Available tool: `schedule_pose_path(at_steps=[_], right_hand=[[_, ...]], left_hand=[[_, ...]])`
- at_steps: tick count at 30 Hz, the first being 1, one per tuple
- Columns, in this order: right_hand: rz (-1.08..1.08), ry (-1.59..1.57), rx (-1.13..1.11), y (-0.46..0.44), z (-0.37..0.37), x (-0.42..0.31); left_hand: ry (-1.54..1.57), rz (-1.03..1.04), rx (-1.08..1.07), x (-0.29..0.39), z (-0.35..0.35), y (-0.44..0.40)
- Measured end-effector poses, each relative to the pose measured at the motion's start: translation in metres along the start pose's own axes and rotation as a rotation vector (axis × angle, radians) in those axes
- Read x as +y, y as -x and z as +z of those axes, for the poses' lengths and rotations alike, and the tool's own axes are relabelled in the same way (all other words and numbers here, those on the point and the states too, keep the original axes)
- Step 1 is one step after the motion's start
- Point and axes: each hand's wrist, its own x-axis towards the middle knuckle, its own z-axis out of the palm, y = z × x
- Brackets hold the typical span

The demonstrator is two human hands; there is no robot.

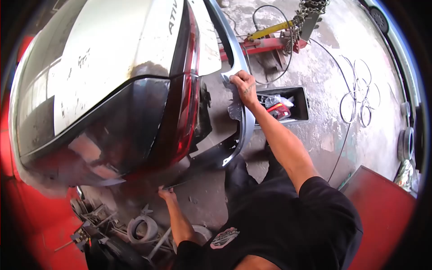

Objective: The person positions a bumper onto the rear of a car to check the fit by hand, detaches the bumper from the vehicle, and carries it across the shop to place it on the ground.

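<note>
A grey-blue bumper panel point(247, 130) stands away from the rear corner of a white and dark car point(112, 40), beside its red tail light point(186, 117). My right hand point(244, 86) is closed on the panel's upper edge, fingers curled over it. Lower left, my left hand point(167, 193) grips the dark end of the same panel under the car's corner; its fingers are partly hidden. Between the tail light and the panel, bare grey bodywork point(217, 105) with a dark opening shows.
Right of the panel, a black crate point(306, 103) holds bags and a red part. Beyond it are a red and yellow frame puller point(270, 42) with chains and a coiled cable point(355, 96). Metal parts point(141, 229) lie lower left. A red panel point(382, 211) is at lower right.
</note>
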Motion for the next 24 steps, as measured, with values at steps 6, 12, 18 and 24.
schedule_pose_path(at_steps=[6, 12, 18, 24], right_hand=[[0.121, -0.04, 0.027, -0.014, -0.035, 0.012], [-0.427, 0.552, -0.199, -0.03, -0.105, 0.034], [-0.09, 0.502, -0.17, -0.035, -0.156, 0.051], [-0.115, 0.526, -0.111, -0.039, -0.2, 0.034]], left_hand=[[-0.002, -0.071, -0.008, -0.039, 0.016, 0.026], [0.036, -0.009, 0.108, -0.093, 0.053, 0.075], [0.079, -0.002, 0.068, -0.103, 0.077, 0.132], [0.1, 0.014, 0.044, -0.101, 0.094, 0.156]])
